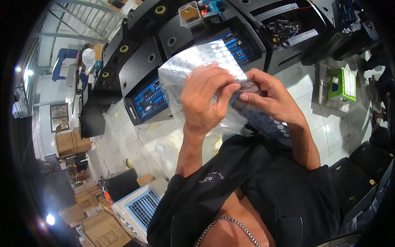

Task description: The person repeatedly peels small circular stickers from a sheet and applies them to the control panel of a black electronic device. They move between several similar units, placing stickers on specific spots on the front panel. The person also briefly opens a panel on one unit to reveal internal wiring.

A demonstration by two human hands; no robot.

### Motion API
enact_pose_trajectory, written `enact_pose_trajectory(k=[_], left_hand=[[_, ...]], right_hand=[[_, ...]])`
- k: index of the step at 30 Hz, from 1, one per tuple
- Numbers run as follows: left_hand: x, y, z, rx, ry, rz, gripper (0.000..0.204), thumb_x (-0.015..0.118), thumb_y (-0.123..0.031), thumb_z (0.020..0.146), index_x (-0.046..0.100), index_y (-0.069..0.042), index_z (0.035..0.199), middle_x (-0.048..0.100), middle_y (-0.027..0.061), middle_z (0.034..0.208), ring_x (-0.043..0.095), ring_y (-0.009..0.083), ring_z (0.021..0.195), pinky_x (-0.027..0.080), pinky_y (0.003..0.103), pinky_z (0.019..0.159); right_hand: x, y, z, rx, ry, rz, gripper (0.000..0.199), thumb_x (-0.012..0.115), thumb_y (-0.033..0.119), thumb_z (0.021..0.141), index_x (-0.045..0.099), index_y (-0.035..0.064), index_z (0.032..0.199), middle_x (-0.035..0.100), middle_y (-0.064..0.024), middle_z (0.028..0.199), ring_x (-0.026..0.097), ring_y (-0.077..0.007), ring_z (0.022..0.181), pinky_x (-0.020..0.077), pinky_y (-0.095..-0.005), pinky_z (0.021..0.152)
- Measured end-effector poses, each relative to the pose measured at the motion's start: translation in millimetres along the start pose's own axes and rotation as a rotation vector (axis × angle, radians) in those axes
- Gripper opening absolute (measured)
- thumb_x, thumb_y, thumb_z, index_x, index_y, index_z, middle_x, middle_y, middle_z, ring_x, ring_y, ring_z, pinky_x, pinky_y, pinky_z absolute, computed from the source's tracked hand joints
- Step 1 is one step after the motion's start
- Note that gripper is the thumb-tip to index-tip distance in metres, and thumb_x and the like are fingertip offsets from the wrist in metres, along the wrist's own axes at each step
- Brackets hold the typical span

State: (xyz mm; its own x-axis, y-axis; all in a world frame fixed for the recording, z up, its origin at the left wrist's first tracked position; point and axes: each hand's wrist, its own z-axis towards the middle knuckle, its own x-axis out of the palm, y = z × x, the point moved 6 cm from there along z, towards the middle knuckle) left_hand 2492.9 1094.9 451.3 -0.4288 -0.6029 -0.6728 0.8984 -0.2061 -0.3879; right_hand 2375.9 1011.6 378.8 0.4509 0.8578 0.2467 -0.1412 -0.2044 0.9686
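Observation:
A shiny silver sheet of round white stickers (185, 59) is held up before my chest and bends over between my hands. My left hand (205, 94) pinches its edge between thumb and fingertips. Close beside it, my right hand (273, 96) is closed on the same sheet, its thumb pressing toward the fingers. Part of the sheet hangs below the right hand, with more pale dots showing. Whether a single sticker is lifted between the fingertips cannot be made out. Clear plastic film (170, 92) hangs beneath the left hand.
Black speaker cabinets with blue control panels (150, 99) stand ahead. On one rest a plastic tub of screws (190, 15) and a teal power drill (212, 7). An opened cabinet shows circuit boards (284, 31). A green plastic stool (343, 84) stands right, an air cooler (140, 203) and cardboard boxes (105, 230) lower left.

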Motion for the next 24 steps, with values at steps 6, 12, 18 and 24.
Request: enact_pose_trajectory(k=[6,12,18,24], left_hand=[[8.1,3.1,5.7,-0.032,0.014,-0.041,0.02,0.081,-0.009,0.072,0.07,-0.006,0.088,0.07,0.0068,0.091,0.066,0.0278,0.095,0.05,0.038,0.085],[12.2,2.0,4.2,-0.083,0.006,-0.047,0.016,0.08,-0.007,0.074,0.071,-0.004,0.086,0.072,0.0084,0.088,0.068,0.0257,0.09,0.052,0.037,0.084],[14.1,2.4,-3.3,-0.105,-0.017,-0.028,0.016,0.08,-0.006,0.074,0.071,-0.003,0.087,0.073,0.0098,0.088,0.071,0.0262,0.09,0.053,0.039,0.089],[14.5,-4.1,-10.9,-0.077,-0.064,0.044,0.015,0.079,-0.004,0.075,0.071,-0.002,0.087,0.073,0.0112,0.093,0.071,0.0287,0.096,0.054,0.041,0.09]], right_hand=[[-5.8,-0.5,5.0,-0.069,-0.024,0.039,0.021,0.067,0.006,0.09,0.055,-0.0003,0.106,0.057,-0.0001,0.085,0.051,-0.0036,0.077,0.0449,-0.0222,0.066],[-10.0,-5.3,5.5,-0.049,-0.031,-0.009,0.022,0.067,0.005,0.089,0.054,0.0005,0.107,0.057,-0.0001,0.086,0.051,-0.0039,0.076,0.0447,-0.0229,0.065],[-12.0,-10.3,4.2,-0.017,-0.032,-0.083,0.025,0.067,0.004,0.088,0.053,-0.0004,0.108,0.056,-0.0012,0.084,0.048,-0.0052,0.073,0.0431,-0.0242,0.063],[-9.1,-9.5,3.5,-0.037,-0.02,-0.068,0.027,0.067,0.003,0.088,0.052,-0.0004,0.111,0.057,-0.002,0.086,0.05,-0.0053,0.075,0.0439,-0.0239,0.064]])
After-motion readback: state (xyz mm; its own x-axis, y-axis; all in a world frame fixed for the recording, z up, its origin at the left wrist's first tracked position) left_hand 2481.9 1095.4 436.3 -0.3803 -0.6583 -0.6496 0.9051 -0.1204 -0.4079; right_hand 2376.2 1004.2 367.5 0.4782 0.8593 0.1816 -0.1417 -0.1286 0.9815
